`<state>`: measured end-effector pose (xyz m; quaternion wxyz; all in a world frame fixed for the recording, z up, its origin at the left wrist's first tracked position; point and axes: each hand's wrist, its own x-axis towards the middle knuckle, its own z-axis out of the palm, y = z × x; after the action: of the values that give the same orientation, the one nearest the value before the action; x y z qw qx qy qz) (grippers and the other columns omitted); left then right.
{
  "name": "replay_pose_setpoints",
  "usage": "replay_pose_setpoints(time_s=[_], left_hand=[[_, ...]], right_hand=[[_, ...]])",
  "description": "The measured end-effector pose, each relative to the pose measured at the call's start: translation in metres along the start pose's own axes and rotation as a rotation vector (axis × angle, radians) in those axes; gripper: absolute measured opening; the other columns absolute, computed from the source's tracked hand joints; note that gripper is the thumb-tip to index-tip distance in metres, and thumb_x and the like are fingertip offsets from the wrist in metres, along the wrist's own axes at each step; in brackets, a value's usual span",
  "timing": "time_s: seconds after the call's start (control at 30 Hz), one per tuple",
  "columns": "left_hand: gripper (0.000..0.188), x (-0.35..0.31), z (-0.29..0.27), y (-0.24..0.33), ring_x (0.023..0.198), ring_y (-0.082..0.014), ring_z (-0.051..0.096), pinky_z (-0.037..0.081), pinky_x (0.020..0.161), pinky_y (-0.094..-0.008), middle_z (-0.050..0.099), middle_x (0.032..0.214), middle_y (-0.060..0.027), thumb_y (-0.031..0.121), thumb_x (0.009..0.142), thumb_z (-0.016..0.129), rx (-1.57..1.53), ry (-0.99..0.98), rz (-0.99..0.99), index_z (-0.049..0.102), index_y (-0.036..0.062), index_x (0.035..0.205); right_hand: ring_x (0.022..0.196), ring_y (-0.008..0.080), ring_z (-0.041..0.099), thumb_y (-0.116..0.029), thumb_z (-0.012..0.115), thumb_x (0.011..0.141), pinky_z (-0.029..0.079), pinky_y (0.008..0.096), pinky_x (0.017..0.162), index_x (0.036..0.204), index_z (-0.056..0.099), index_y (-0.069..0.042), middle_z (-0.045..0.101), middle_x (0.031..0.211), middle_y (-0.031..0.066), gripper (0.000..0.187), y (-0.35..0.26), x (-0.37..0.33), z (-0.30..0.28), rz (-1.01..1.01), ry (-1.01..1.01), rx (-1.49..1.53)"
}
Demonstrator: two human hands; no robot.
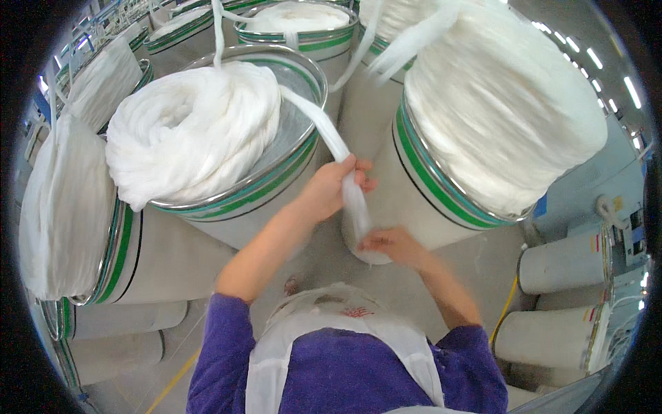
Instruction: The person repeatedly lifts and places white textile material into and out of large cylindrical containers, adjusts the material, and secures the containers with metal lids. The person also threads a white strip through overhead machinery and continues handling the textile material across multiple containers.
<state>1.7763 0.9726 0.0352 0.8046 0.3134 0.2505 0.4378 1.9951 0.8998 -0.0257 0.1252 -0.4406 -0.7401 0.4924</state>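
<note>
A loose white fibre sliver [324,127] runs from the coil [193,124] in the can at my front left down to my hands. My left hand [334,185] is closed round this sliver, thumb on top, just past the can's metal rim [324,86]. Below it, my right hand [394,246] pinches the sliver near its hanging lower end; its fingers are slightly blurred. The coil sits heaped to the left of its can, leaving bare grey metal on the right side.
To the right stands a taller can [414,165] with a bulging white fibre mass [503,103]. Another full can [110,241] is at the left, more stand behind. Other strands hang from above. Pale cans [562,265] lie at the lower right near a grey machine [586,186].
</note>
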Motion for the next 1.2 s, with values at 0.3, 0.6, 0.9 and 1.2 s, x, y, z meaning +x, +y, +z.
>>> replay_pose_setpoints(time_s=[0.3, 0.6, 0.9, 1.2], left_hand=[[0.038, -0.045, -0.027, 0.008, 0.077, -0.0197, 0.054, 0.047, 0.086, -0.0401, 0.050, 0.075, -0.0017, 0.032, 0.099, 0.040, -0.108, 0.037, 0.022, 0.048, -0.0014, 0.114], [0.032, -0.078, -0.025, 0.012, 0.067, -0.0185, 0.053, 0.047, 0.077, -0.0351, 0.047, 0.065, -0.0012, 0.033, 0.099, 0.041, 0.061, 0.103, 0.019, 0.054, 0.0033, 0.094], [0.035, -0.105, -0.019, 0.047, 0.089, -0.0249, 0.060, 0.049, 0.080, -0.0390, 0.062, 0.094, -0.0118, 0.032, 0.099, 0.039, -0.075, 0.071, 0.179, 0.051, 0.0016, 0.111], [0.048, -0.081, 0.003, 0.057, 0.109, -0.0272, 0.055, 0.048, 0.093, -0.0411, 0.054, 0.121, -0.0153, 0.015, 0.094, 0.052, -0.127, 0.148, 0.415, 0.033, 0.0084, 0.137]], right_hand=[[0.116, 0.0253, 0.050, -0.041, 0.044, 0.095, 0.038, 0.0383, 0.099, 0.131, 0.048, -0.007, 0.053, 0.127, 0.0112, 0.050, 0.087, -0.023, 0.108, 0.261, -0.577, -0.106], [0.128, 0.0300, 0.040, -0.008, 0.050, 0.082, 0.032, 0.0465, 0.107, 0.131, 0.044, -0.011, 0.045, 0.135, 0.0142, 0.050, -0.172, 0.068, -0.189, -0.564, 0.856, -1.892], [0.076, 0.0297, 0.064, -0.015, 0.047, 0.085, 0.052, 0.0445, 0.064, 0.095, 0.057, -0.012, 0.063, 0.085, 0.0099, 0.014, -0.137, 0.063, -0.093, -0.392, -0.069, -1.353], [0.069, 0.0250, 0.065, -0.011, 0.058, 0.079, 0.048, 0.0351, 0.050, 0.134, 0.043, -0.011, 0.064, 0.102, 0.0122, 0.057, -0.174, 0.032, 0.006, -1.165, 0.360, -0.558]])
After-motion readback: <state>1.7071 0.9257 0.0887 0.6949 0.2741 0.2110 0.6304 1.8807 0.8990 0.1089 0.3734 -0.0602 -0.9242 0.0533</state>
